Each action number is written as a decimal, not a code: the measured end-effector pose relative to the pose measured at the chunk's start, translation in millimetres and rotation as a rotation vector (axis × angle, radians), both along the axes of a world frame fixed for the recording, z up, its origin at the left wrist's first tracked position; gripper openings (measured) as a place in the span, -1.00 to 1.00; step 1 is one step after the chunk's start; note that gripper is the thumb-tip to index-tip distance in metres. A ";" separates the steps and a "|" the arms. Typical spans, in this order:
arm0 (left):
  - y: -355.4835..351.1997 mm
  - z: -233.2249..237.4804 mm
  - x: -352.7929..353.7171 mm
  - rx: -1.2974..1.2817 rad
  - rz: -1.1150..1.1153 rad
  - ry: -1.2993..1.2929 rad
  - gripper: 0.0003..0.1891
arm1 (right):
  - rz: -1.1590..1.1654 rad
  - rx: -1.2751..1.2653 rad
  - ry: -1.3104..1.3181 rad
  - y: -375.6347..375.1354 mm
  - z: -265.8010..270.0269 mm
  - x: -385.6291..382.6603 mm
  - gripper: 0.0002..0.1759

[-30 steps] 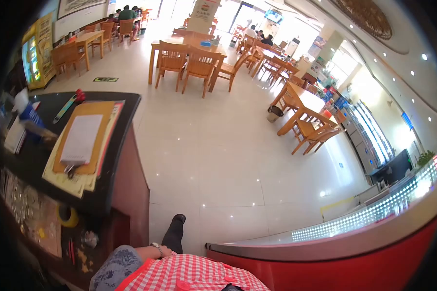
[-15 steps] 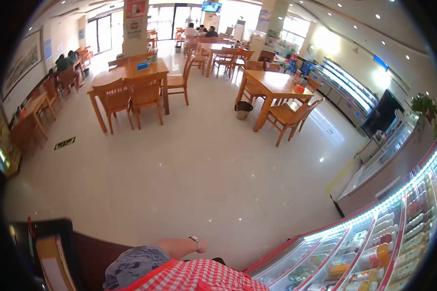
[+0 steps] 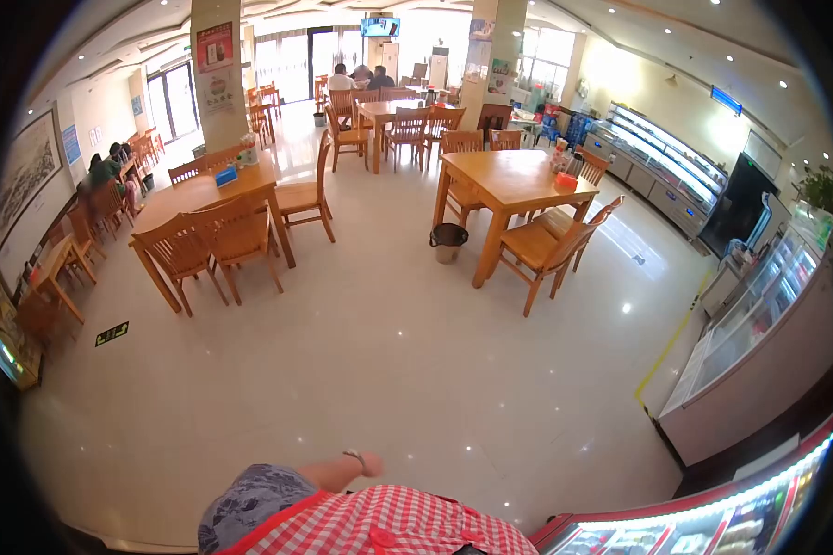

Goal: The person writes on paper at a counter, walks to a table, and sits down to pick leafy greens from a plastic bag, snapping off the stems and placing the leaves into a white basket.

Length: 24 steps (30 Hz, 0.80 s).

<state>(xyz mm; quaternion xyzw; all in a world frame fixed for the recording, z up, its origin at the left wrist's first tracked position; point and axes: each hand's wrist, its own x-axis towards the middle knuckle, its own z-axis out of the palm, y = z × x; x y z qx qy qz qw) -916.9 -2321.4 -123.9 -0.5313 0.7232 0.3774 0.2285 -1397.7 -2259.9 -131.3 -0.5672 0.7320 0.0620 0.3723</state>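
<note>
My left hand (image 3: 372, 464) shows at the bottom of the head view, in front of the red-and-white checked apron (image 3: 407, 523). A grey patterned sleeve (image 3: 254, 504) covers the upper arm, and a band (image 3: 354, 457) circles the wrist. The hand is small and its fingers are not distinct, so whether it is open or closed cannot be made out. No object shows in it. My right hand is out of view. To the lower right stands a lit drinks fridge (image 3: 703, 527) with a red frame.
Ahead is a tiled floor (image 3: 361, 370). Wooden tables (image 3: 518, 178) with chairs (image 3: 546, 250) stand on both sides, and a dark bin (image 3: 449, 240) sits by the right one. A glass-topped counter (image 3: 759, 333) lines the right. People (image 3: 356, 79) sit far back.
The view has moved forward: tables and bin appear nearer, and the drinks fridge has slid down and right. The dark-framed object at lower left is gone. My left arm stays bent across the apron.
</note>
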 end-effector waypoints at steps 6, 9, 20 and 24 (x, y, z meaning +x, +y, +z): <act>-129.1 23.7 37.3 -0.152 0.625 -0.006 -0.61 | -0.101 -0.394 -0.086 -256.5 43.7 -38.8 -0.59; -204.9 25.5 31.9 0.084 0.297 -0.256 -0.57 | -0.112 -0.438 -0.262 -354.6 63.9 -28.5 -0.59; -703.5 37.4 -211.6 -0.077 -0.082 -0.047 -0.56 | -0.523 0.070 -0.118 -421.9 4.8 -122.4 -0.59; -801.8 58.4 -340.1 -0.110 -0.167 0.072 -0.54 | -0.788 0.167 -0.076 -462.3 -6.5 -184.0 -0.59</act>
